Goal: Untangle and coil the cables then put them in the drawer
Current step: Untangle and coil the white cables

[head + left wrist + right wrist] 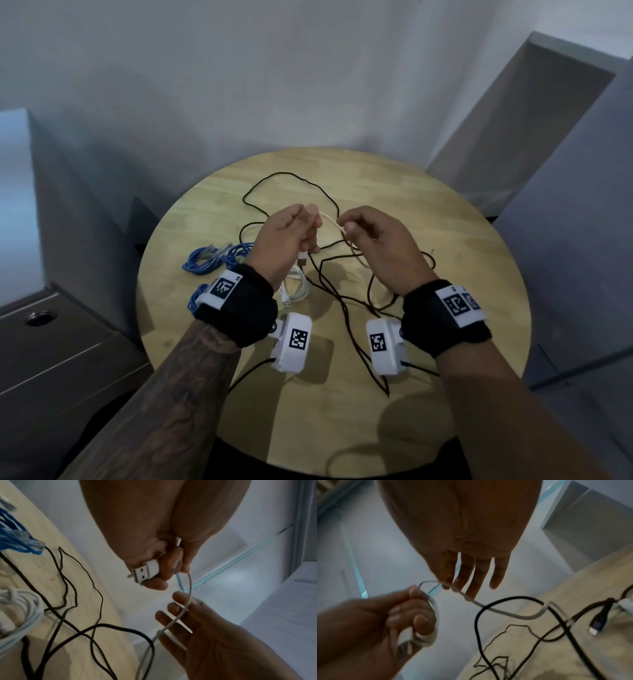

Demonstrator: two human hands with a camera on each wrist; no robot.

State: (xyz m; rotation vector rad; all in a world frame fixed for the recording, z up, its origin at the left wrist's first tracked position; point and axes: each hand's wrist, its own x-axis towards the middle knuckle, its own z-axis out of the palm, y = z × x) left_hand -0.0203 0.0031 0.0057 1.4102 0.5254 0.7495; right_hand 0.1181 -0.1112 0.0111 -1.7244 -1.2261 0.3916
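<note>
My left hand grips a few loops of a white USB cable, and its USB plug sticks out below the curled fingers. My right hand pinches the same cable between thumb and forefinger a short way along, with the other fingers held straight. Both hands hover above the round wooden table. From the right hand the white cable runs down through a tangle of black cables on the tabletop.
A bundled blue network cable lies at the table's left side. A second coiled white cable lies under my left wrist. A grey drawer cabinet stands left of the table. Walls lie behind.
</note>
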